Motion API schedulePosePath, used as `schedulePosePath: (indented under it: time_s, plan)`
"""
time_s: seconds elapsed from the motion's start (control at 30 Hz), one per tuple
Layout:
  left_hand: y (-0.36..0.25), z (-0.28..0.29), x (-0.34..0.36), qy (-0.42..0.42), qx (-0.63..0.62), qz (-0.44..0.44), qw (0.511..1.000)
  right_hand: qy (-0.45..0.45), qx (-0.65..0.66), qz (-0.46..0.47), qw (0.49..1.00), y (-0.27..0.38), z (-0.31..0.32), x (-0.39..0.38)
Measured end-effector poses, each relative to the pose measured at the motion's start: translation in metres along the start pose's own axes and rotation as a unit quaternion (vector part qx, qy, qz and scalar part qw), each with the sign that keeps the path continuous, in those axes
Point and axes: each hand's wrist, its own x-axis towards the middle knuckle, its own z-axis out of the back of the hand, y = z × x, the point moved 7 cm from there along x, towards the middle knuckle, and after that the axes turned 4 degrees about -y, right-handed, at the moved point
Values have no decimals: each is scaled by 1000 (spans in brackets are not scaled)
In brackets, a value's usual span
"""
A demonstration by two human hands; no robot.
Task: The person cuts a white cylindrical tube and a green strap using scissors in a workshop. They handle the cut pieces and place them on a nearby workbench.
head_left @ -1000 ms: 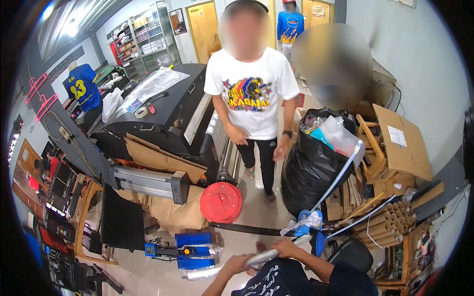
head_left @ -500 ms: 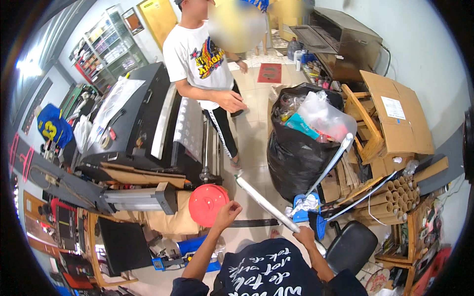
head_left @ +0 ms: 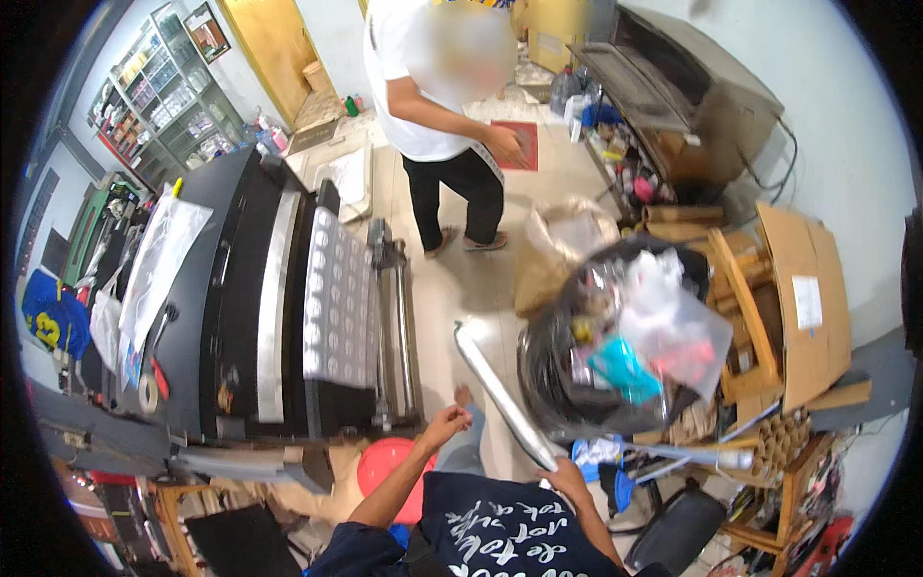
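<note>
My right hand (head_left: 562,476) is closed around the lower end of a long white roll (head_left: 502,396), which looks wrapped in shiny plastic. It slants up and forward over the tiled floor, its far end pointing away to the left. My left hand (head_left: 447,424) is raised beside the printer's front, fingers loosely bent and nothing visible in them. Below my left forearm, partly hidden by it, is a round red plastic lid or tub (head_left: 378,473). To the right of the roll stands a large black garbage bag (head_left: 548,385) full of plastic waste.
A wide-format printer (head_left: 231,317) with a patterned printed sheet (head_left: 336,298) stands on the left. A person in a white shirt (head_left: 423,125) is in the aisle ahead. Cardboard (head_left: 808,308), cardboard tubes (head_left: 781,442) and a black chair (head_left: 678,524) crowd the right.
I have moved forward along the aisle, with the roll still in my right hand. The other person has stepped farther off and turned toward the right. The printer and garbage bag now appear nearer.
</note>
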Motion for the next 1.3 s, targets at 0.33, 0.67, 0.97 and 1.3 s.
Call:
schedulePosePath:
  time_s: [0.33,0.67,0.97,1.3]
  plan:
    - [-231,174,263,27,56,-94,994,-75,-102,22,992,328,99,161]
    - [-101,455,362,-296,112,221,923,-34,-326,169,930,649,196,440]
    - [-139,448,335,-245,-136,455,845,-144,-278,335,889,1050,309,705]
    - [-355,696,775,-188,-32,243,951,-127,-237,-65,961,1031,228,997]
